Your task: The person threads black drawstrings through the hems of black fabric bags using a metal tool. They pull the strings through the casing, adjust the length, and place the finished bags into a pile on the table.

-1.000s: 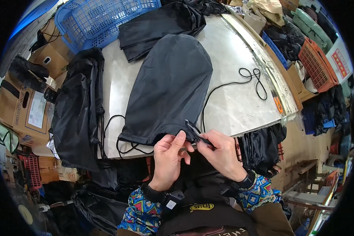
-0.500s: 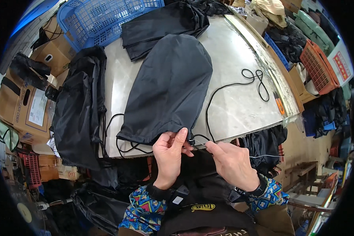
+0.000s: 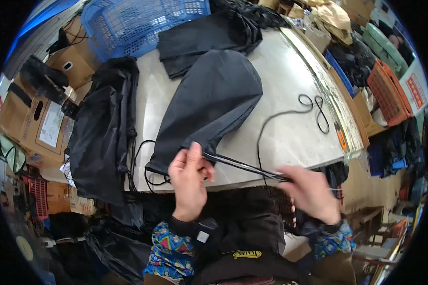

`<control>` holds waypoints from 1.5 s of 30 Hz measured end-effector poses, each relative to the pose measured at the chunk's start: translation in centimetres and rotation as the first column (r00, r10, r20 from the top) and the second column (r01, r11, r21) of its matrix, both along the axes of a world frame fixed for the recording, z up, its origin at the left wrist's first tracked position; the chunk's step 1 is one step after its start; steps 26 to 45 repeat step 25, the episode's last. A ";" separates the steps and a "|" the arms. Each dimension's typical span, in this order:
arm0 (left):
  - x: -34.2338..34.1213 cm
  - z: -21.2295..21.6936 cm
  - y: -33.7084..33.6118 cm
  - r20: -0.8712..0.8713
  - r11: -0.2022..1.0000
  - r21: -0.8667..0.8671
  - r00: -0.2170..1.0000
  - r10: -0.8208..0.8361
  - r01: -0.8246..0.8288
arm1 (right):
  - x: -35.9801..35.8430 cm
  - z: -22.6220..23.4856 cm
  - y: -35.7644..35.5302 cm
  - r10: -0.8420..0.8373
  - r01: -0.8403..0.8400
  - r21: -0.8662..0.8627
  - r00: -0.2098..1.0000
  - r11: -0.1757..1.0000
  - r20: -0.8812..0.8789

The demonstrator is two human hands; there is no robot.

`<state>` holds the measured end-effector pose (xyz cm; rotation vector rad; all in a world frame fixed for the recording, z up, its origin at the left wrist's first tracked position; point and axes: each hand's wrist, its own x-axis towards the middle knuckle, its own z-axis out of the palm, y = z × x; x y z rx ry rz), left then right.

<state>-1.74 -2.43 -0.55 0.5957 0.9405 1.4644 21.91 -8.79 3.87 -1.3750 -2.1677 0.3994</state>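
Note:
A black drawstring bag [image 3: 214, 97] lies flat on the pale table, its mouth edge toward me. My left hand [image 3: 189, 183] pinches the corner of that edge between thumb and fingers. From the corner a doubled black cord [image 3: 242, 166] runs taut to the right, into my right hand [image 3: 314, 192], which is closed on it and slightly blurred. A short bit of thin wire shows beyond the right hand. The cord's slack part [image 3: 283, 113] curves across the table and finishes in a small loop at the right. Another cord loop hangs out at the bag's left corner.
Folded black fabric [image 3: 207, 40] lies behind the bag, near a blue plastic basket [image 3: 142, 28]. Several black bags [image 3: 104, 128] drape over the table's left side beside cardboard boxes [image 3: 45, 123]. An orange-handled cutter [image 3: 341, 137] lies by the right edge; an orange crate [image 3: 387, 92] stands beyond.
My right hand has moved right and slightly down, away from the left, drawing a doubled length of cord out of the bag's corner. The left hand shifted slightly left; the bag's near edge bunched up.

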 end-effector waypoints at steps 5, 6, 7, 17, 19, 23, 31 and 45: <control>0.2 0.5 1.0 -0.153 0.995 -0.028 0.983 -0.099 0.096 | 3.6 3.6 -2.0 -0.199 0.200 -0.049 0.980 0.979 0.032; 1.4 -0.4 0.2 -0.297 0.966 0.007 0.923 -0.245 0.259 | 2.6 2.7 -1.7 -0.189 0.190 0.012 0.982 0.982 -0.007; 2.9 0.6 -1.0 -0.153 0.879 -0.118 0.866 -0.475 0.462 | 1.2 1.9 -1.1 -0.168 0.168 0.051 0.986 0.984 -0.008; -0.8 -1.2 1.7 -0.073 0.984 0.052 0.984 -0.165 0.169 | 0.5 2.5 -0.9 -0.034 0.036 -0.080 0.999 0.996 0.034; 2.1 -1.2 0.4 -0.180 0.925 0.078 0.917 -0.355 0.373 | -0.4 2.0 -0.7 -0.064 0.062 -0.067 0.998 0.996 -0.029; 4.3 -1.2 -1.3 -0.208 0.727 0.054 0.720 -0.662 0.685 | -2.2 -0.9 0.5 -0.168 0.159 -0.068 0.972 0.985 -0.163; 5.1 -1.3 -1.0 -0.283 0.749 0.123 0.747 -0.602 0.651 | -2.4 -1.0 0.9 -0.224 0.209 -0.092 0.954 0.973 -0.200; 5.1 -1.3 -1.0 -0.283 0.749 0.123 0.747 -0.602 0.651 | -2.4 -1.0 0.9 -0.224 0.209 -0.092 0.954 0.973 -0.200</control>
